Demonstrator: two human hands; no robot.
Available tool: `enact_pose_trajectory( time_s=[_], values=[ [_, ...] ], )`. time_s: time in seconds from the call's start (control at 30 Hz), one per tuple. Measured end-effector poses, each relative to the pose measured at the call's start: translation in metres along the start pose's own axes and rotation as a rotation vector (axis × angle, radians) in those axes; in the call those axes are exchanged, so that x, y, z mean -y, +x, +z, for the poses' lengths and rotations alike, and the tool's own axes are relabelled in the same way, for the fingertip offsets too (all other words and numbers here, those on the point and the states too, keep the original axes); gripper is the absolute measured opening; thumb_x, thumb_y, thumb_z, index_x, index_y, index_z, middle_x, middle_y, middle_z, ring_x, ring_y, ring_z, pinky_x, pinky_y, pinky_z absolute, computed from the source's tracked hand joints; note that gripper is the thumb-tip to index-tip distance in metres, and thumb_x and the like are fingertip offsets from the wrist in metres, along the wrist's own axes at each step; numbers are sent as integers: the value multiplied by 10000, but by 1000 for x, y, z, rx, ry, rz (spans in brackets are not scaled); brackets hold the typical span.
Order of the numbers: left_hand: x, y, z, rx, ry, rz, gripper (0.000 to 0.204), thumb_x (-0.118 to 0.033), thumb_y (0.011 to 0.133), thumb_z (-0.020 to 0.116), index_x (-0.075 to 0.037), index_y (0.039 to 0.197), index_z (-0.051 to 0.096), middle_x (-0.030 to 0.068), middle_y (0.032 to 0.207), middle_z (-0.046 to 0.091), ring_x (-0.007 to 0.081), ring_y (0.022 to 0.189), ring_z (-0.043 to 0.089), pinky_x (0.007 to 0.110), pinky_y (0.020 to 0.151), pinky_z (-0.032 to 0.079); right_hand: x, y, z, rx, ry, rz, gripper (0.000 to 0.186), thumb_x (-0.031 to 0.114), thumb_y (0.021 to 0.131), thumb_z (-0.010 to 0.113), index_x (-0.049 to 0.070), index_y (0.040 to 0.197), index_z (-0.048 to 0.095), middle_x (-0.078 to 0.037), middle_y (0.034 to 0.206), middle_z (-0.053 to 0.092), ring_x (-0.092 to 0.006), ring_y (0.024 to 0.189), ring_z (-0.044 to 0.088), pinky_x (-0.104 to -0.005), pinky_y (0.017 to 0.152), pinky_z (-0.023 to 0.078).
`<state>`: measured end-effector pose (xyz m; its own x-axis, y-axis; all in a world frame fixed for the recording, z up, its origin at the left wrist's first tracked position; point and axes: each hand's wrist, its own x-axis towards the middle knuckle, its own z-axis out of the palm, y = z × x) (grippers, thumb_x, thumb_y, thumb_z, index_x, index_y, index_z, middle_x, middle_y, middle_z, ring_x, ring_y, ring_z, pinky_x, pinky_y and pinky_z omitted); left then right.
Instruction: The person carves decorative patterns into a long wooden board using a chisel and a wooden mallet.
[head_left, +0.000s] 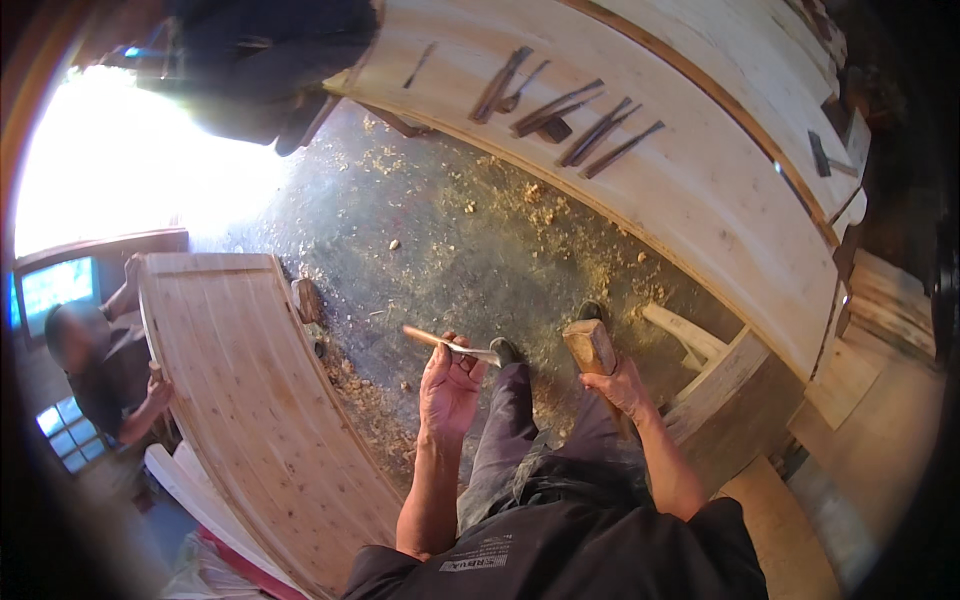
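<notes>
Before me, a left grip [452, 392] pinches a wood-handled chisel [483, 353], long axis crosswise | blade end points rightward, toward the mallet [590, 348], well apart | right grip [617, 385] wraps the mallet below its head

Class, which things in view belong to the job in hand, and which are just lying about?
Job in hand, seemingly:
chisel-like tool, left hand
wooden mallet, right hand

Lying about, seemingly:
row of hand tools on the pale bench
wood shavings on the floor
</notes>
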<state>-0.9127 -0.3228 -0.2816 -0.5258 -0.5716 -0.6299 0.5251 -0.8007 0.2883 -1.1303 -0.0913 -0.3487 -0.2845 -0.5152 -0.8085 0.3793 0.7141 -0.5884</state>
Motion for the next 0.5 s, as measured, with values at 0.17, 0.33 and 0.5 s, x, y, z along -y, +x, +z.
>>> enact_pose_trajectory(
  time_s=[0.17,0.33,0.5],
  values=[
    [-61,-64,3,119,636,59,289,-235,1169,551,-3,1305,657,71,991,702,202,867,748,350,762,621,41,-46,54,295,422,-240,433,-7,908,776,4,1337,719,-123,1266,764,-236,1118,742,-390,928,630],
    [-101,-139,-8,259,1047,24,262,-220,1158,580,3,1187,714,-4,882,701,100,763,672,289,697,555,116,-100,148,643,536,-467,653,-66,915,763,13,1534,570,-119,1564,597,-228,1352,638,-400,1058,605],
    [-98,-192,-41,275,1208,186,286,-217,1146,586,-11,1280,732,-6,868,719,81,770,649,299,692,544,146,-136,221,662,176,-585,612,-22,901,773,2,1482,581,-153,1456,651,-257,1325,653,-443,1066,595]
  ],
)
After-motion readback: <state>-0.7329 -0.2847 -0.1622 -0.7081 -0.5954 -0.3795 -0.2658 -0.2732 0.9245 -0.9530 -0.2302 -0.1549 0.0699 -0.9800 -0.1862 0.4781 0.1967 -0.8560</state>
